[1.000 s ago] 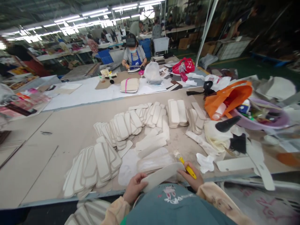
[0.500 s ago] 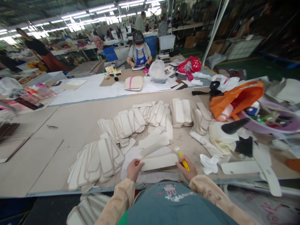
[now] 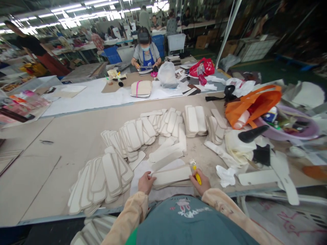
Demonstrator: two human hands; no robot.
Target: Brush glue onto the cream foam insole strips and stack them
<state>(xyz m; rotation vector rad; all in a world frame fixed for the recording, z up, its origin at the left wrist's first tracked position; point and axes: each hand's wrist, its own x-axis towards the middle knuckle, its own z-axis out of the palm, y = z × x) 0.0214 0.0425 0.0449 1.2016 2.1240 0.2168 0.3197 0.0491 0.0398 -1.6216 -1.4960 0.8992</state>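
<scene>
Holding a long cream padded strip [image 3: 171, 176] flat on the counter [image 3: 63, 143] at its near edge, we press our left hand [image 3: 145, 182] on the strip's left end while our right hand [image 3: 200, 181] meets its right end. The right hand is also closed around a yellow-handled brush [image 3: 194, 170], whose pale head points away from us, just beyond the strip's right end. The left hand's fingers are curled down onto the strip rather than wrapped around it. The strip lies on a few more like it, stacked on a white sheet [image 3: 139, 170].

Left of the strip, a fanned pile of edged pieces [image 3: 102, 178] overlaps in rows; beyond the strip, more such pieces [image 3: 143, 131] arc across the counter. Right of the strip lies a crumpled white cloth [image 3: 224, 175], and farther right a long white cut-out shape [image 3: 258, 177]. Well beyond that, an orange bag [image 3: 252, 103] sits beside a purple basin [image 3: 293, 131] full of odds and ends. Far past the strip, another person in a blue apron [image 3: 146, 56] works at the next table.
</scene>
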